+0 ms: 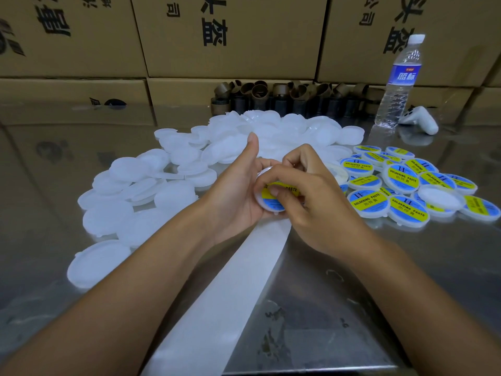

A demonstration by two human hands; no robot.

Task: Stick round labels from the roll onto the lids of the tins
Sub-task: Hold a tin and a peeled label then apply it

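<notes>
Now the left hand cups a lid just left of the labelled pile; the right hand pinches it, thumb on its label (partly hidden). Uneven pressure could wrinkle the label.

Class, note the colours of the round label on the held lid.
The round label on the lid is blue with a yellow band; head view.

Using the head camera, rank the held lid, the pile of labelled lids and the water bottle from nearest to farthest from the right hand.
1. The held lid, touching the right hand, under its thumb.
2. The labelled lids, a pile just to its right.
3. The water bottle, at the far right back.
</notes>
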